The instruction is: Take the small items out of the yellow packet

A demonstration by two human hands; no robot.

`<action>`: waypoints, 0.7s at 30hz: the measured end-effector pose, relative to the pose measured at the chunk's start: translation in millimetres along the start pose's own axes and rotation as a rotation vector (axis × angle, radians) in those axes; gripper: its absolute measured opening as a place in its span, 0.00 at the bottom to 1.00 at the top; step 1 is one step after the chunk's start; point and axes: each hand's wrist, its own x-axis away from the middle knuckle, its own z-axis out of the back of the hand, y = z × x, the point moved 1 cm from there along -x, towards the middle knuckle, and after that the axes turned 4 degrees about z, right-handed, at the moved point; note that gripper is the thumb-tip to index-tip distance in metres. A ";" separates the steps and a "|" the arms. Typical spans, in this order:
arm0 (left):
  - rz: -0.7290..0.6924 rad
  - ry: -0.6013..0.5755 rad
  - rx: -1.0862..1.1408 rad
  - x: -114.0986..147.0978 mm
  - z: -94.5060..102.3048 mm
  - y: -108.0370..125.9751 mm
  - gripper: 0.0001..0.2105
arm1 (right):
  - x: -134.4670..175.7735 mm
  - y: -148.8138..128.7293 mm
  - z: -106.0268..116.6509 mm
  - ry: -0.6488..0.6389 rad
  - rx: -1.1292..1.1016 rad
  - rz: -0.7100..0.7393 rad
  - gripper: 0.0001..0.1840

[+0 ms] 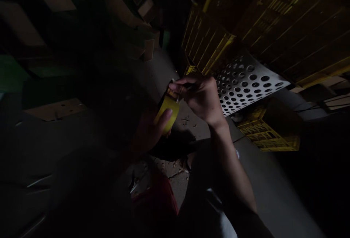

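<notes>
The scene is very dark. My left hand (153,130) grips a yellow roll of tape (167,113) from below, thumb pressed on its outer face. My right hand (201,96) is above and to the right of the roll, with fingertips pinched at the roll's top edge, seemingly on the tape's loose end. Both hands are held over a grey concrete floor (188,121).
A white perforated sheet (243,81) lies just right of my right hand. Yellow plastic crates (268,134) sit below it, and more are stacked behind (207,41). Cardboard pieces (54,108) lie at left. A red object (155,198) sits near my legs.
</notes>
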 end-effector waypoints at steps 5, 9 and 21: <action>0.012 -0.142 0.068 0.8 0.9 8.3 0.23 | -0.2 1.9 11.3 0.036 0.040 0.054 0.13; 0.025 -0.414 0.155 0.3 5.0 5.1 0.19 | 2.8 -5.3 17.8 0.080 0.083 0.109 0.14; 0.224 -0.222 0.007 -2.9 -3.1 2.1 0.31 | 9.0 -2.6 28.7 -0.023 0.131 0.053 0.25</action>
